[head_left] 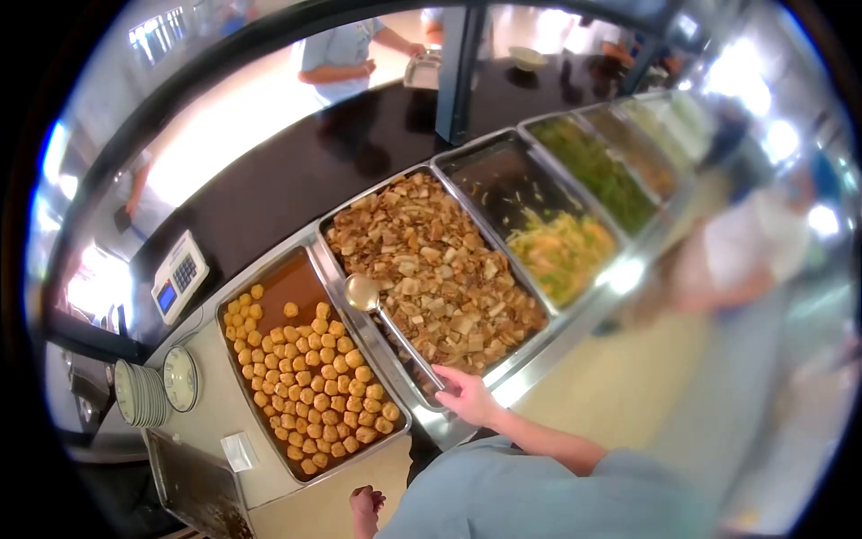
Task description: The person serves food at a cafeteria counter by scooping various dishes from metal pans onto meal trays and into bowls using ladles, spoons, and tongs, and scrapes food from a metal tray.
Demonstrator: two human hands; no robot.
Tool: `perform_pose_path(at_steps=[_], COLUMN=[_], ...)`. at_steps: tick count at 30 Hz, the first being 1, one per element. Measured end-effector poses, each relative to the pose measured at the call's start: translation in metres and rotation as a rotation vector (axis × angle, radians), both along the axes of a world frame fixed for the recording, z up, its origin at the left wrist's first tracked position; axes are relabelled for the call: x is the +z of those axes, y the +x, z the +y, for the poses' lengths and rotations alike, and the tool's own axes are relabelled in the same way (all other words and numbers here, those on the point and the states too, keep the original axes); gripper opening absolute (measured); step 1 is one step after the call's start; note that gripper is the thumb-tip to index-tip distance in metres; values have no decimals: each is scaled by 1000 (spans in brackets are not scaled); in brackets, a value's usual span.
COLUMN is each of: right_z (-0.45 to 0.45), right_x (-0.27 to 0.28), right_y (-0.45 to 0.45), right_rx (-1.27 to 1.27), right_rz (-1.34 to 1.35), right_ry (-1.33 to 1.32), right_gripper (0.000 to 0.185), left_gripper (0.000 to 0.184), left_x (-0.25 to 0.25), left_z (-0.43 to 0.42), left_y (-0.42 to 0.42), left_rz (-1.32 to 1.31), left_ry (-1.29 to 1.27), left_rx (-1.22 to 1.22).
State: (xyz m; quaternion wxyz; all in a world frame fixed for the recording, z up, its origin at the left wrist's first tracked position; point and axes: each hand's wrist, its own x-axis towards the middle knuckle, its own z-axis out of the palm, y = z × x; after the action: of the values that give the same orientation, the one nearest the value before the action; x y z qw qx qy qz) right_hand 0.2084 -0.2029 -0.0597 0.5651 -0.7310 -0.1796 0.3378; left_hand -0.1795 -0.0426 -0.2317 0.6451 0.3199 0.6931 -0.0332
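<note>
At far left, a stack of plates [141,395] stands just beside another plate [181,377], below a white keypad [180,277] with a lit blue display. A dark pan [193,481] and a white packet [239,452] lie near the balls [314,386], browned and crowding a metal tray whose far end shows reddish-brown sauce. Across the dark counter [256,193], a person [337,63] in light blue reaches toward a metal tray [422,70]. Near the bottom edge, the left hand [366,501] hangs apart from the food with fingers curled inward; whether it grips anything cannot be told. The ladle [406,340] slants along the left side of the chopped meat [440,260], its bowl near the tray's left rim, its handle end held between the thumb and fingers of the right hand [465,397]. Farther right come shredded vegetables [558,251], gathered at the near end of their tray, then greens [597,175], and a blurred co-worker [745,238] beside the line
</note>
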Motion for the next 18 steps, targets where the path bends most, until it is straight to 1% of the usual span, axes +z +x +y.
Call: perform_pose_path(at_steps=[1, 4, 6, 7, 8, 10, 11, 12, 15, 17, 18], right_z=[-5, -22, -41, -51, -63, -84, -95, -101, -130, -134, -134], right_x=[-2, 1, 13, 17, 18, 16, 15, 13, 4, -2, -7], right_y=[5, 28, 47, 57, 65, 79, 86, 97, 95, 93, 89], right_rx=[19, 101, 166, 191, 211, 199, 199, 162, 76, 38, 3], right_rz=[-2, -5, -14, -20, 16, -48, -80, -84, -62, -89, -75], right_ry=[18, 40, 34, 30, 41, 43, 41, 67, 73, 62, 110], right_gripper=[55, 56, 55, 55, 55, 55, 55, 56, 57, 57, 57], left_gripper=[20, 19, 19, 20, 20, 23, 24, 28, 28, 25, 24], left_x=[0, 16, 35, 29, 11, -61, -93, -130, -126, -122, -107], left_z=[-7, -39, -67, -79, -92, -116, -126, -121, -136, -121, -112], left_y=[4, 23, 41, 46, 38, 1, -15, -21, -21, -12, 1], left_rz=[-13, 30, 84, 90, 104, 180, 211, 111, -43, 60, 111], left_ry=[23, 57, 45, 56, 94, 219, 257, 338, 347, 283, 249], left_rx=[41, 42, -143, -204, -284, -487, -551, -619, -462, -546, -588])
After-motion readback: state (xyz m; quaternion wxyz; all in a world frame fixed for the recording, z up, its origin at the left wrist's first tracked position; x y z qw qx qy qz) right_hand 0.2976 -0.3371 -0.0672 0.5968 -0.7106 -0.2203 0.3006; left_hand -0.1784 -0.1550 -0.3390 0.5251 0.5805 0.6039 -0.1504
